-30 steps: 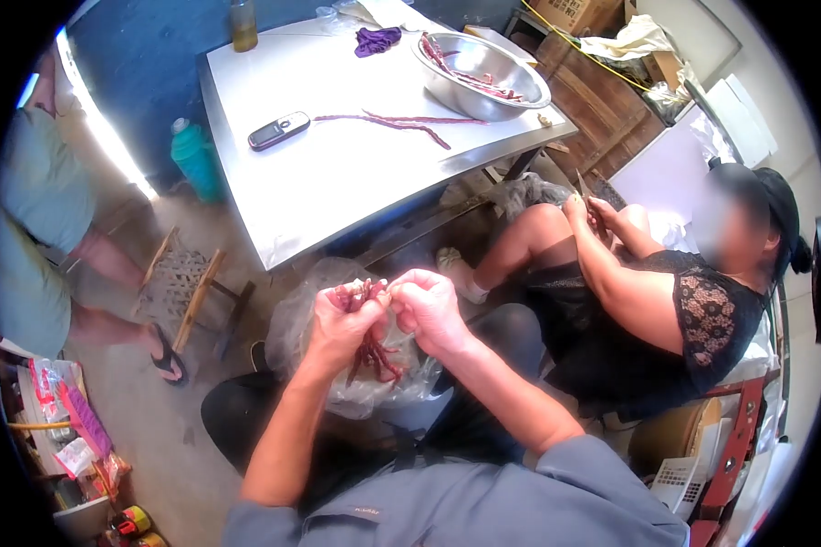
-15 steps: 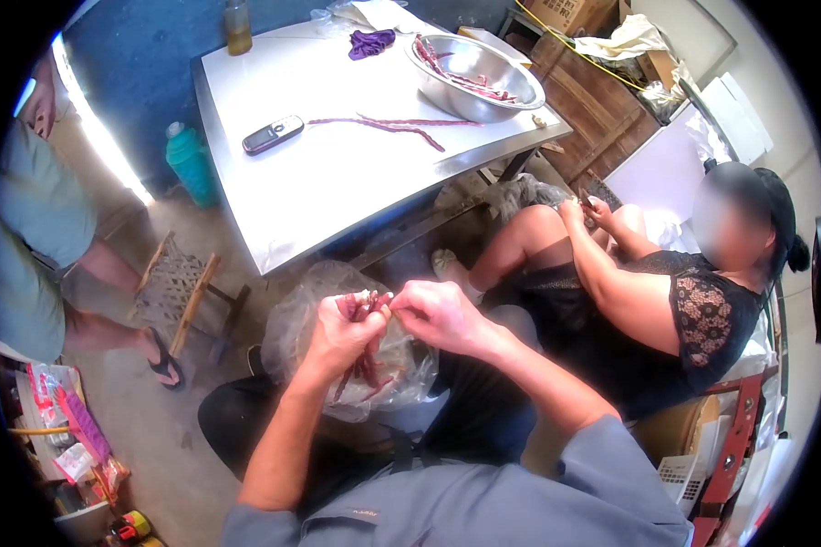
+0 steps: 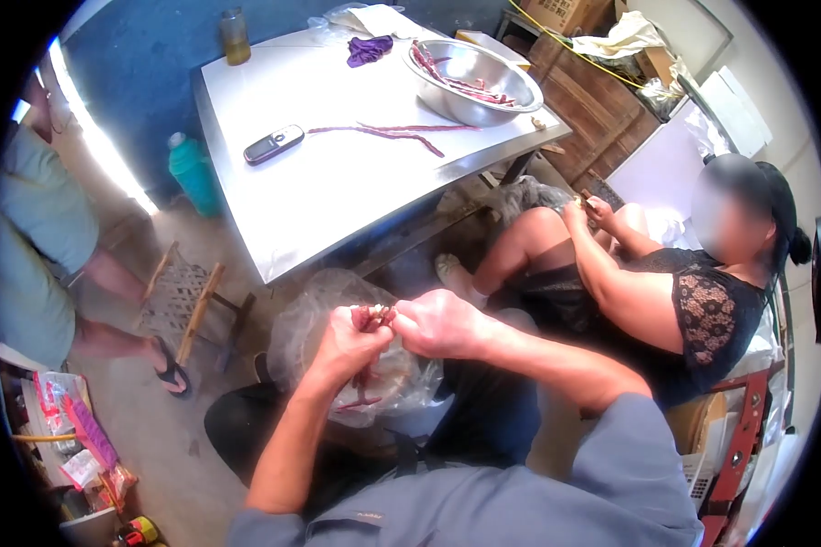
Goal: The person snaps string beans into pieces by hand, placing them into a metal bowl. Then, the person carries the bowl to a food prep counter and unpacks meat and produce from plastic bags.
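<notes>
My left hand (image 3: 351,345) is closed around a small bunch of dark red long beans (image 3: 367,387), whose ends hang below the fist. Pale bits show at the top of the bunch. Thumb and fingers of my right hand (image 3: 445,325) pinch at the tops of these beans, touching the left fingers. Under both hands lies a clear plastic bag (image 3: 303,314), open over my lap; its contents are mostly hidden. On the white table (image 3: 337,201), a few long beans (image 3: 401,135) lie beside a mobile phone (image 3: 274,144).
A steel bowl (image 3: 474,87) with more beans stands on the table, near a purple cloth (image 3: 368,51) and a jar (image 3: 235,36). A co-worker (image 3: 625,292) sits at right, hands together. Another person (image 3: 41,228) stands left by a woven stool (image 3: 184,296) and a teal flask (image 3: 192,173).
My right hand has moved slightly, its fingers now closer against the bean tops. The left fist has turned a little and still holds the bunch. The whole view has shifted slightly.
</notes>
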`<action>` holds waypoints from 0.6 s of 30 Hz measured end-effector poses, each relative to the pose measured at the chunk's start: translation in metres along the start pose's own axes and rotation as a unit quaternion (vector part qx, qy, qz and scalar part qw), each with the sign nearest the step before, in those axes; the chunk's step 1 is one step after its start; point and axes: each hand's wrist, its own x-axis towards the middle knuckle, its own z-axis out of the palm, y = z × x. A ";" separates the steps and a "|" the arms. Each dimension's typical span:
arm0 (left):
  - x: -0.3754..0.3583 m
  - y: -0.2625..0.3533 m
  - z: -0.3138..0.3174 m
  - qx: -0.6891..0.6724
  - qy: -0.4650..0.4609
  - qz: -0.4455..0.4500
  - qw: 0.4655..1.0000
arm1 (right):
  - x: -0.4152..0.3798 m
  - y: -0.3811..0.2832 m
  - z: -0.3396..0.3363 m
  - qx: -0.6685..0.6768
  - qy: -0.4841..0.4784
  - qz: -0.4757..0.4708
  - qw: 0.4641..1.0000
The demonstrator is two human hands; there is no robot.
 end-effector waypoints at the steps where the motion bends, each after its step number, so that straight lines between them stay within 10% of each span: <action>1: -0.001 0.003 0.000 0.000 0.001 -0.001 1.000 | 0.000 0.000 -0.001 0.001 0.000 -0.001 1.000; 7: -0.008 0.011 0.001 -0.011 -0.053 -0.039 0.998 | 0.006 0.001 -0.026 0.030 -0.140 -0.011 0.990; 18: -0.009 0.018 -0.012 -0.077 -0.097 -0.019 0.992 | 0.013 -0.001 -0.019 0.262 0.008 0.187 0.947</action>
